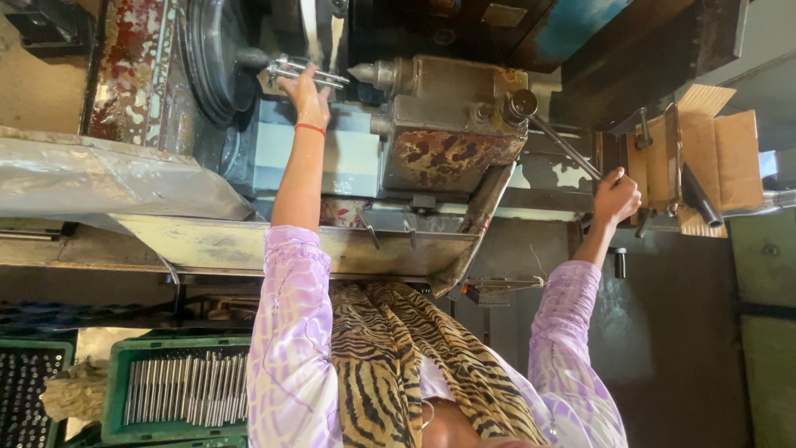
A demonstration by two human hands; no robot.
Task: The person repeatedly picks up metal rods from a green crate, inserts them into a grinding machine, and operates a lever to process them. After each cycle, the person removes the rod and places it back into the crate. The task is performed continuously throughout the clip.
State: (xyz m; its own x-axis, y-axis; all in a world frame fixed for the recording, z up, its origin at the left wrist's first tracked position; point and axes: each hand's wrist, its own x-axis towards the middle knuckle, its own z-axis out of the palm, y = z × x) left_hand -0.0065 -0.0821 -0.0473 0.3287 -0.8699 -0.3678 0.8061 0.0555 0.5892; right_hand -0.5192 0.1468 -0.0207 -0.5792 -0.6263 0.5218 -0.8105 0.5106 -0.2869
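Observation:
My left hand (307,93) reaches up to the dark round chuck (217,58) of an old lathe and holds a thin shiny metal rod (325,77) there. A red band sits on that wrist. The pointed tip of the tailstock (365,73) is just right of the rod. My right hand (615,197) is closed around the end of a long steel lever (564,145) that runs up to a round hub (521,104) on the rusty tailstock body (452,124). Both arms wear pale purple sleeves.
A metal chip tray (249,245) runs under the lathe. A green crate (178,390) with several metal rods stands at lower left, beside a second crate (29,390). A cardboard box (713,153) sits at right, and a plastic sheet (99,178) covers something at left.

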